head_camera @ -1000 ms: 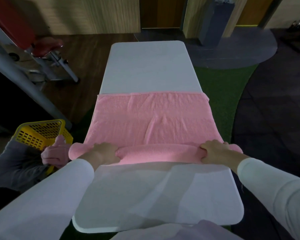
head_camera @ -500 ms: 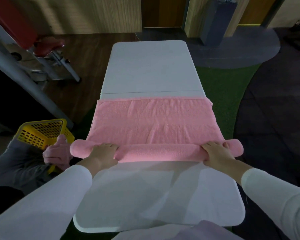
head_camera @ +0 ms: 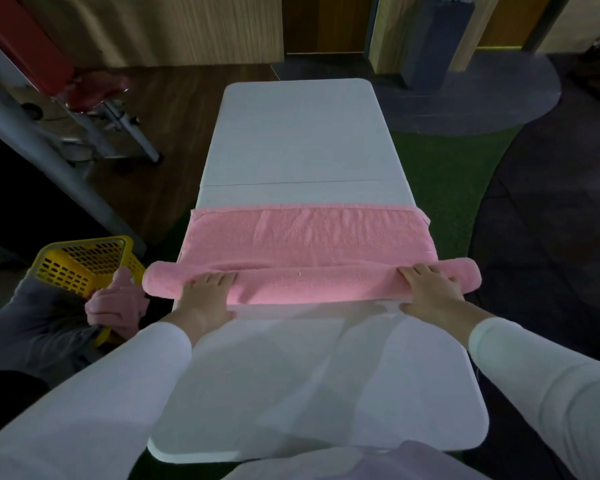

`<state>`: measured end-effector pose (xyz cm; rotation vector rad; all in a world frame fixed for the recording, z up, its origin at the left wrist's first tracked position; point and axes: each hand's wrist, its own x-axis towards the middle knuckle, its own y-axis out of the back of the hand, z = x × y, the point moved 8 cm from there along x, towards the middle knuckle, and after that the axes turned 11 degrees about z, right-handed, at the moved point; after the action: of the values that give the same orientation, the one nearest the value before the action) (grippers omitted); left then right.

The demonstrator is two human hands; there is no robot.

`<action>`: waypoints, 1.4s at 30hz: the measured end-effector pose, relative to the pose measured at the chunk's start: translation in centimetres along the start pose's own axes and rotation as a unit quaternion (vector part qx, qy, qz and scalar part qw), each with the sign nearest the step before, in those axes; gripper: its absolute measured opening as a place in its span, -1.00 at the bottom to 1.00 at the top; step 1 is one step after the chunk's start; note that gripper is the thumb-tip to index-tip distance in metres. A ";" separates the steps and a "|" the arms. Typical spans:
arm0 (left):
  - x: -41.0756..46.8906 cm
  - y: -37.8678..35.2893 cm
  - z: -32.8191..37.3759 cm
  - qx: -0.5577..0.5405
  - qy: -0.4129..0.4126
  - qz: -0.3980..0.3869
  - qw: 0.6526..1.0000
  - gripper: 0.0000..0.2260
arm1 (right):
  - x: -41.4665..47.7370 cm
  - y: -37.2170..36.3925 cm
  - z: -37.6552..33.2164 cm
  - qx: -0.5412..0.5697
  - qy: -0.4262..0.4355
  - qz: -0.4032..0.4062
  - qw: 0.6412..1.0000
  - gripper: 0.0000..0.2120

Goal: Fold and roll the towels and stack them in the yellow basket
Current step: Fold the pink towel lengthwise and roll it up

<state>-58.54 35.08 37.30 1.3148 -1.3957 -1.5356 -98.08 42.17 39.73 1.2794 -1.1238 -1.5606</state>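
Your pink towel (head_camera: 309, 237) is rolled farther up vs 0.5 s ago, w/ less flat cloth left on the table (head_camera: 298, 133). Your L hand (head_camera: 205, 292) & R hand (head_camera: 430, 289) press the roll w/ fingers straight, near its ends. Yellow basket (head_camera: 80, 265) sits low at your left.

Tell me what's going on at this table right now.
A person is rolling a pink towel away from themselves across the white table. The left hand and right hand press flat on the rolled part, one near each end. A flat strip of towel beyond the roll is not yet rolled up. The yellow basket sits low, left of the table, with another person's hand against its near side.
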 end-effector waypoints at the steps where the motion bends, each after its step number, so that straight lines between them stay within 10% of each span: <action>1: 0.1 0.6 0.1 0.012 -0.002 0.017 1.000 -0.33 | 0.1 0.4 -0.1 -0.023 0.007 0.012 1.000 -0.35; 10: -0.5 0.3 0.8 0.020 -0.083 -0.157 0.984 -0.56 | 0.0 0.3 0.3 -0.077 0.051 -0.148 0.985 -0.54; 15: 0.8 3.2 -0.7 -0.068 0.018 0.111 0.991 -0.68 | 2.2 2.6 1.1 0.009 -0.019 0.033 0.999 -0.59; 20: 0.5 0.2 0.4 -0.023 0.000 0.014 1.000 -0.37 | 2.0 0.4 -0.3 0.017 0.002 -0.032 0.999 -0.36; 26: 2.1 1.5 -0.4 -0.006 -0.002 -0.019 1.000 -0.51 | 3.1 1.3 0.4 -0.064 0.012 -0.013 0.998 -0.49; 31: 3.1 5.3 -1.2 -0.042 0.087 0.137 0.986 -0.66 | 4.5 4.0 0.7 -0.004 -0.081 0.115 0.990 -0.49; 36: 4.2 3.3 0.5 -0.059 0.061 0.067 0.994 -0.44 | 5.5 2.7 -0.6 0.187 -0.074 0.065 0.977 -0.45; 42: 8.3 5.1 -1.2 -0.020 0.071 0.111 0.991 -0.59 | 8.3 5.1 0.8 0.126 -0.092 0.182 0.971 -0.69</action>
<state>-60.35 25.91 40.35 1.1778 -1.3645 -1.2897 -99.94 32.93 42.48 1.0243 -1.6172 -1.3085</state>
